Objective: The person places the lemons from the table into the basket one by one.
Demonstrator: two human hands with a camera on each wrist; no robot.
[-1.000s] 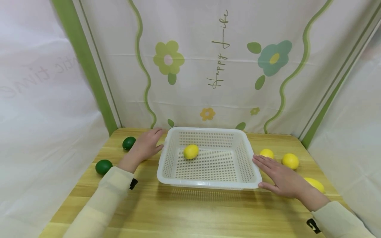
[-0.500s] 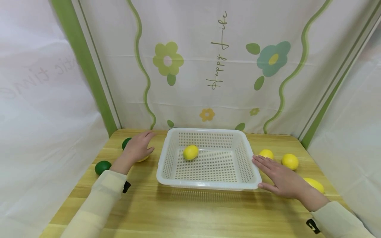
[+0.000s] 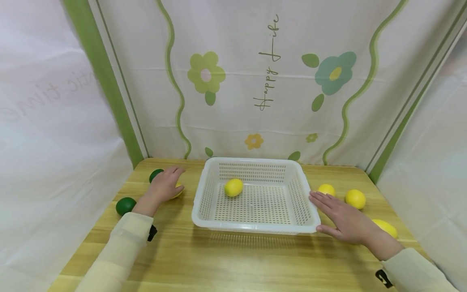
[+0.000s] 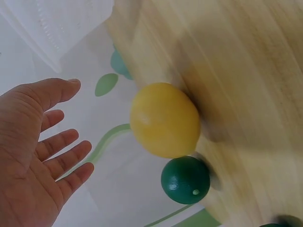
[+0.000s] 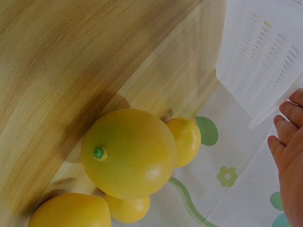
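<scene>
My left hand (image 3: 164, 186) hovers with loosely spread fingers over a yellow lemon-like fruit (image 4: 165, 120), partly hidden beneath it in the head view. The left wrist view shows a gap between hand and fruit. A dark green lime (image 4: 185, 179) lies beside that fruit, and another lime (image 3: 125, 206) sits nearer the left table edge. At centre stands a white perforated plastic basket (image 3: 255, 226) with one lemon (image 3: 234, 187) inside. My right hand (image 3: 344, 215) rests its extended fingers on the basket's right rim.
Several yellow fruits lie right of the basket, among them one behind my fingers (image 3: 326, 189), a round fruit (image 3: 355, 199) and a longer lemon (image 3: 386, 228) by my wrist. White printed curtain (image 3: 233, 109) encloses the back and sides of the wooden table (image 3: 233, 263).
My left hand has moved left, away from the basket's left side and over the yellow fruit, which shows now beneath the fingers. The right hand and basket have stayed put.
</scene>
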